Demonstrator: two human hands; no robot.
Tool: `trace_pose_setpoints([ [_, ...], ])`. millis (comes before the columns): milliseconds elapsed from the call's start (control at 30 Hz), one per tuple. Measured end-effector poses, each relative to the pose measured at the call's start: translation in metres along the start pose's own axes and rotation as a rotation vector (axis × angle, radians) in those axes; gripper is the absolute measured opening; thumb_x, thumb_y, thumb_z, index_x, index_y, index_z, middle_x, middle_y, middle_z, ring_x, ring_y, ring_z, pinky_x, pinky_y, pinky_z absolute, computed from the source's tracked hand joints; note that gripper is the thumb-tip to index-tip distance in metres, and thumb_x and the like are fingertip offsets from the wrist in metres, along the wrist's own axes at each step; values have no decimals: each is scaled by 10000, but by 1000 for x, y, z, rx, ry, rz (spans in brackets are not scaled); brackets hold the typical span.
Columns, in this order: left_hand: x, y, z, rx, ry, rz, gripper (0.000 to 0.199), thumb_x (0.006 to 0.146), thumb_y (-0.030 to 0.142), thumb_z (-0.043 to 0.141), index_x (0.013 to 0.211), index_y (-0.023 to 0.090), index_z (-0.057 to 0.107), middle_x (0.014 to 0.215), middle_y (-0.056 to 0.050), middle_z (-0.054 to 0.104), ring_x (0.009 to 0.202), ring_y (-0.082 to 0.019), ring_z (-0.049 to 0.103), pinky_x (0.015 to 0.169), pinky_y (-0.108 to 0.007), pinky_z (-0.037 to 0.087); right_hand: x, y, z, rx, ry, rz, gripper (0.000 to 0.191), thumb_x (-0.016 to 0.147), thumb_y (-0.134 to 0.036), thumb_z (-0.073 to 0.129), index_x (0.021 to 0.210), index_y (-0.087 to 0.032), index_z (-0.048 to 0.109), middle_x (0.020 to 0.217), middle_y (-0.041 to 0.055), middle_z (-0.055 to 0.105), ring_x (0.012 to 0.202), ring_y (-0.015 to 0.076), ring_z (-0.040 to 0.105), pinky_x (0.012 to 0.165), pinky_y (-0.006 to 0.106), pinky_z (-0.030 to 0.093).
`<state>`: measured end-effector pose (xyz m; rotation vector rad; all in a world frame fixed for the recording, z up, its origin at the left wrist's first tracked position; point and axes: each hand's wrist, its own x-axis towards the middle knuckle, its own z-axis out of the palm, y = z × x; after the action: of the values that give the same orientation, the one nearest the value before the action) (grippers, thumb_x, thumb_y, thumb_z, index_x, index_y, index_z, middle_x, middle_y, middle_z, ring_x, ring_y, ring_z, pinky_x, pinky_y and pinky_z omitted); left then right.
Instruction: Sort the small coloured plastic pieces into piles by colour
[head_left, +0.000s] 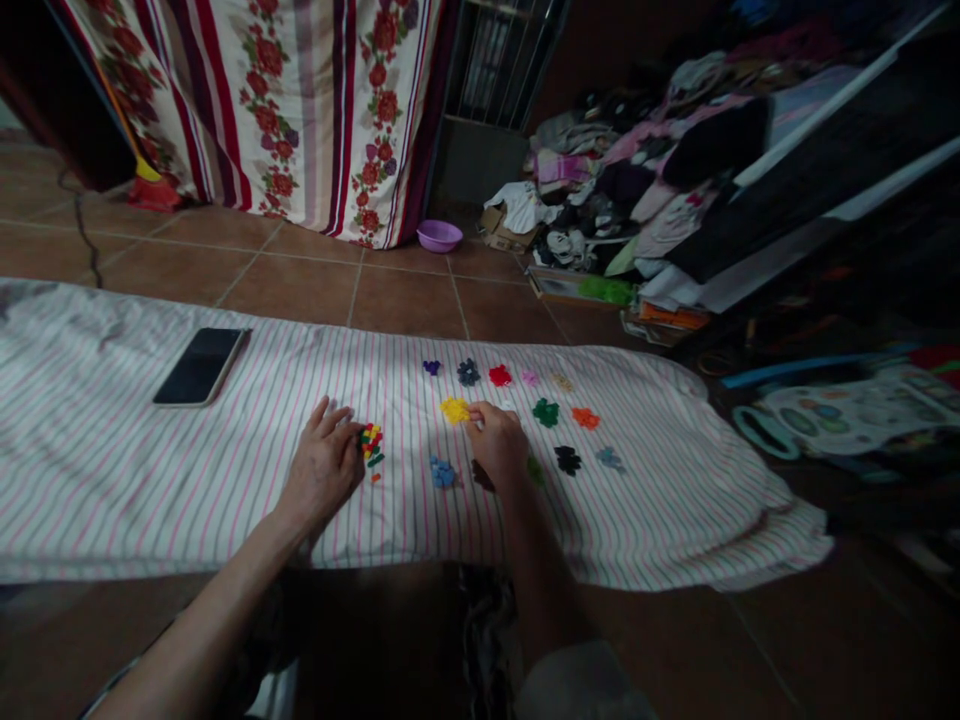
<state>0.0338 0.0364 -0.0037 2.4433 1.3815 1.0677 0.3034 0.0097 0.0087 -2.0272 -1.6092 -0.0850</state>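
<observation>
My left hand (322, 462) lies on the striped cloth with its fingers apart. Its index fingertip touches the edge of a small pile of mixed red, yellow and green pieces (370, 440). One orange piece (376, 478) lies just below that pile. To the right, my right hand (499, 440) has thumb and forefinger pinched together at the edge of a heap of small yellow pieces (454, 409); whatever is between the fingertips is too small to make out. Around this hand lie heaps of blue (442, 472), red (499, 375) and dark green pieces (546, 412). My hand partly covers a brown heap (482, 477).
Further heaps in black (568, 460), orange (585, 418) and grey (468, 372) lie on the striped cloth (300, 345). A phone (201, 367) rests at the left. Beyond are a purple basin (439, 235), a floral curtain (307, 110) and piled clothes (600, 170).
</observation>
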Motion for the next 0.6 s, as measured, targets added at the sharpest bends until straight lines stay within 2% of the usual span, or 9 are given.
trace_pose_setpoints([
  [200,0,-2,-3,-10,-24,-22,281,881,239,418,952,212,689,1116,-83,670,1248,-286,500,1055,-589,443,0,4,-1,33,-4,-26,197,790,-154,537,907,-219,683,865,31,729,795,207,570,747,315,411],
  [367,1,-1,-20,-11,-55,-91,292,899,282,416,906,200,696,979,-91,683,1072,-265,561,940,-480,510,0,4,0,49,14,-18,212,781,-150,538,917,-219,685,875,32,732,805,212,577,752,316,422],
  [467,0,-2,-31,22,-87,-122,299,895,299,421,903,201,703,929,-89,667,969,-250,565,872,-441,515,2,3,-2,53,74,-28,233,804,-160,504,942,-205,686,907,54,726,838,219,584,799,329,424],
  [600,-4,-5,-38,19,-160,-120,257,878,324,471,927,215,699,912,-71,659,954,-243,550,856,-419,504,5,-4,-4,97,164,-61,264,840,-198,467,994,-166,680,981,98,709,888,231,589,858,347,430],
])
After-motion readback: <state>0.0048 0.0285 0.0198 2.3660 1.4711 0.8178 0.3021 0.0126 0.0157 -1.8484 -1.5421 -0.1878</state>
